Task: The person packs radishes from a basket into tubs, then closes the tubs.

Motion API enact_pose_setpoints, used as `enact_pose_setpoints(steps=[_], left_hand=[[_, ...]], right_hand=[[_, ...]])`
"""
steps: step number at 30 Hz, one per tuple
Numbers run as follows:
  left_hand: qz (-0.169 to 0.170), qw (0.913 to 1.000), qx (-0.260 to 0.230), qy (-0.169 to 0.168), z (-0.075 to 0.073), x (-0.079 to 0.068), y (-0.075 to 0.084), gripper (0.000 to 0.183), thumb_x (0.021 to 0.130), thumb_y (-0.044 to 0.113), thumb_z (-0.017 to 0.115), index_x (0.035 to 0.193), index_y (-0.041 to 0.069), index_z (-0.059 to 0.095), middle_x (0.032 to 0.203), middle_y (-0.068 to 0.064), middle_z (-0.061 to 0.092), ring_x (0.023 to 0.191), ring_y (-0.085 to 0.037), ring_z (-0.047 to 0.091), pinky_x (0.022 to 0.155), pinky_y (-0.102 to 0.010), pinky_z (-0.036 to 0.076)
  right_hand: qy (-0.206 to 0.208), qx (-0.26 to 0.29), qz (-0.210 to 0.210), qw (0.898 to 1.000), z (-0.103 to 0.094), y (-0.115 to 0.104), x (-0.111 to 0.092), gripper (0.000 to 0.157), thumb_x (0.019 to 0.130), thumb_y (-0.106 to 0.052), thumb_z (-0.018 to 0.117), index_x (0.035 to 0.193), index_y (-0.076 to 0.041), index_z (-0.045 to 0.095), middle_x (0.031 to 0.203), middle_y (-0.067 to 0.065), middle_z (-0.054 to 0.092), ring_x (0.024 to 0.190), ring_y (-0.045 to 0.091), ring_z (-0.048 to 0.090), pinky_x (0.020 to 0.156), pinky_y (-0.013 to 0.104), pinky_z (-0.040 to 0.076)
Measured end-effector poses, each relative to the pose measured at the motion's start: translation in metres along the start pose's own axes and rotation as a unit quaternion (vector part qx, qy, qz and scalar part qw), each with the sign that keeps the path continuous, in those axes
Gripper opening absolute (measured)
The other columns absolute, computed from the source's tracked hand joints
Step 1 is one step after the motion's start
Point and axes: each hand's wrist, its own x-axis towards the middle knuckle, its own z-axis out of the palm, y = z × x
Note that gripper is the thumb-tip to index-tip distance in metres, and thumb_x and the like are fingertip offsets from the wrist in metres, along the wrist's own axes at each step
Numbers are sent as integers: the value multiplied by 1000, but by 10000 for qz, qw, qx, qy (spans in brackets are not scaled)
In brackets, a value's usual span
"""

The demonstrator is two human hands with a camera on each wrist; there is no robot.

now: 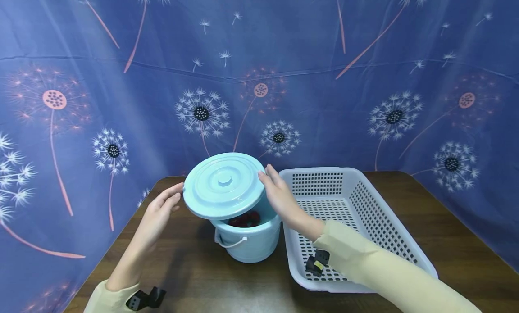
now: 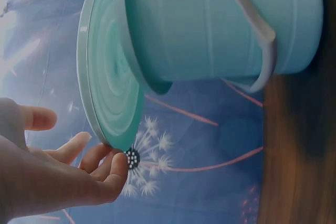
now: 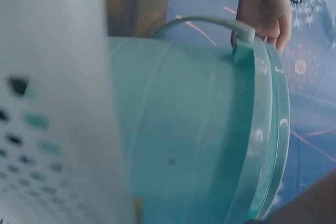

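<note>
A light blue round lid (image 1: 227,184) with a small central knob sits tilted over a matching bucket (image 1: 253,245), shifted to the left. Through the gap at the front, dark red things (image 1: 245,219) show inside. My left hand (image 1: 160,214) is at the lid's left edge; in the left wrist view its fingertips (image 2: 118,169) touch the rim while the thumb stands apart. At the opposite edge my right hand (image 1: 281,196) holds the lid, thumb on top and the other fingers along the side. The bucket's white handle (image 1: 232,243) hangs down in front.
To the bucket's right, close beside it, a white perforated plastic basket (image 1: 405,247) lies on the brown wooden table (image 1: 194,268). My right forearm crosses over it. A blue curtain with dandelion print (image 1: 324,115) hangs behind the table.
</note>
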Motion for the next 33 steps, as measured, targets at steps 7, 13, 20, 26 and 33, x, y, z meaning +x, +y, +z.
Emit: enact_pose_setpoints(steps=[7, 13, 20, 26, 33], left_hand=[[-3, 9997, -120, -217, 12, -3, 2, 49, 102, 33, 37, 142, 6, 36, 146, -11, 38, 124, -12, 41, 93, -14, 40], [-133, 9991, -8, -413, 19, -5, 4, 48, 101, 36, 38, 142, 10, 37, 147, -9, 39, 123, -10, 43, 93, -17, 39], [-120, 9986, 16, -521, 26, -7, 1, 49, 101, 34, 38, 142, 7, 37, 147, -11, 38, 128, -25, 42, 105, -43, 33], [-146, 9985, 6, -527, 31, -8, -4, 46, 101, 27, 41, 142, 6, 38, 147, -12, 38, 131, -31, 40, 108, -50, 30], [-14, 9985, 496, -231, 39, -8, -10, 43, 98, 25, 49, 138, 8, 46, 132, -9, 48, 125, -21, 45, 101, -29, 37]], right_hand=[[32, -311, 197, 9993, -17, 7, -5, 64, 100, -42, 34, 151, -10, 12, 156, 10, 20, 144, 24, 16, 116, 45, 15], [5, -502, 383, 9980, -32, 13, -11, 64, 100, -43, 31, 151, -8, 13, 157, 11, 15, 145, 26, 10, 116, 47, 13], [44, -433, 498, 9978, -40, 22, -15, 63, 100, -43, 32, 150, -7, 17, 157, 9, 15, 145, 26, 9, 116, 46, 10], [-69, -434, 612, 9972, -47, 23, -17, 63, 100, -42, 31, 148, -2, 19, 156, 12, 17, 144, 29, 11, 116, 46, 11], [-392, -582, 808, 9943, -54, 25, -21, 64, 100, -42, 34, 148, -2, 21, 155, 15, 19, 144, 31, 13, 115, 49, 13]])
